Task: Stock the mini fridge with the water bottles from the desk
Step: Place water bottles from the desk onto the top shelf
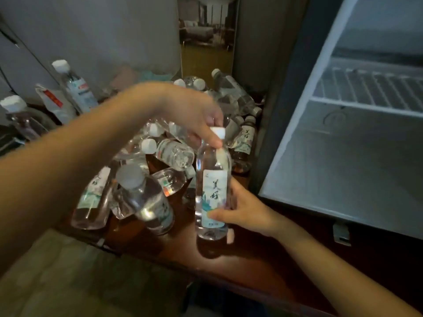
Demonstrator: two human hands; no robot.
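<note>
An upright clear water bottle (211, 186) with a white cap and a pale label stands over the brown desk (240, 259). My left hand (196, 115) pinches its neck just below the cap. My right hand (242, 207) wraps the lower label from the right side. Behind and left of it, several more water bottles (160, 152) lie heaped on the desk, some upright. The mini fridge (357, 145) stands open at the right, its wire shelf (370, 88) and floor bare.
Two upright bottles (75, 85) and a plastic pouch (55, 104) stand at the far left by the wall. A mirror panel (206, 37) rises behind the heap. A pale bed or cushion surface (68, 282) lies below the desk's front edge.
</note>
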